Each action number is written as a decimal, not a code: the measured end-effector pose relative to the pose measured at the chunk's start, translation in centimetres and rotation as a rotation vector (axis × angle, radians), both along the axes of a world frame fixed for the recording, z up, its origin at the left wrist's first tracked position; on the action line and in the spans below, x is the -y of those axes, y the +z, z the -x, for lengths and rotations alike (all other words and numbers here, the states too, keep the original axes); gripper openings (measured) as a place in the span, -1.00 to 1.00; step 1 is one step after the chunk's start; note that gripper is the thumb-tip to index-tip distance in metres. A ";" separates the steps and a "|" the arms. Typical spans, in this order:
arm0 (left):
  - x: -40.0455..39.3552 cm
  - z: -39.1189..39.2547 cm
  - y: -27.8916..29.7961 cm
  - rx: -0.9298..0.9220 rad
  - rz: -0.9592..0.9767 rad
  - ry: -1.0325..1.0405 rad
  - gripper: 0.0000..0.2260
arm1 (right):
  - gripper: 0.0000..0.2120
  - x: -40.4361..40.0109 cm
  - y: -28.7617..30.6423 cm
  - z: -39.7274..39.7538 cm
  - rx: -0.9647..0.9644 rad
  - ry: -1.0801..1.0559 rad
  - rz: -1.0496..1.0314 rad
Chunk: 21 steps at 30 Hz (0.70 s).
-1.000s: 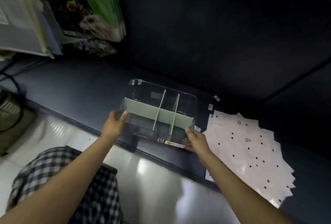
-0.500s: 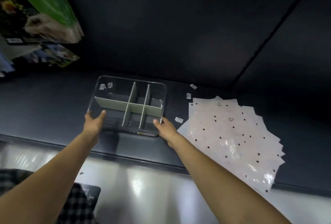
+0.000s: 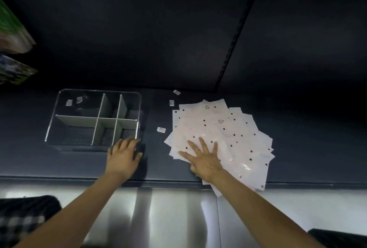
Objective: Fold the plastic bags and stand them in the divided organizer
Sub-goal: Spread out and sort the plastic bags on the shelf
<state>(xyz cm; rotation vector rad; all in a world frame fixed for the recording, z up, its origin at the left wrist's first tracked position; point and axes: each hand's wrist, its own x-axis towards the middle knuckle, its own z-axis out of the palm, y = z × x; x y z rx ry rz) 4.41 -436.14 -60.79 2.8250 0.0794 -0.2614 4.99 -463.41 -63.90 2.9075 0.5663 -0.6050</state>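
A clear divided organizer (image 3: 52, 117) with pale green partitions sits on the dark shelf at the left, its compartments holding no bags. A fanned stack of white plastic bags (image 3: 234, 134) with dark dots lies to its right. My left hand (image 3: 123, 156) rests on the shelf at the organizer's near right corner, fingers relaxed and touching the wall. My right hand (image 3: 204, 160) lies flat with fingers spread on the near left part of the bag stack.
Small white clips lie loose on the shelf (image 3: 161, 129) (image 3: 172, 102) (image 3: 176, 92), and two sit inside the organizer (image 3: 73, 101). Green printed packages (image 3: 12, 35) hang at the far left. The shelf's front edge (image 3: 158, 180) runs above a shiny floor.
Both hands have left the organizer's sides. The organizer now stands on the shelf, my left hand sits at its near right corner, and my right hand has moved onto the bag stack.
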 end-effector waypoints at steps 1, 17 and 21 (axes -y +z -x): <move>0.1 0.2 -0.3 -0.031 -0.020 -0.009 -0.54 | -0.41 1.3 0.1 -0.1 -0.014 -0.017 0.009; 10.8 2.4 -3.0 -0.199 -0.062 -0.316 -0.49 | -0.63 20.2 1.7 -0.5 0.075 -0.507 -0.613; 11.4 2.5 -4.1 -0.262 -0.082 -0.317 -0.42 | -0.40 21.2 0.6 -1.2 0.200 -0.797 -0.336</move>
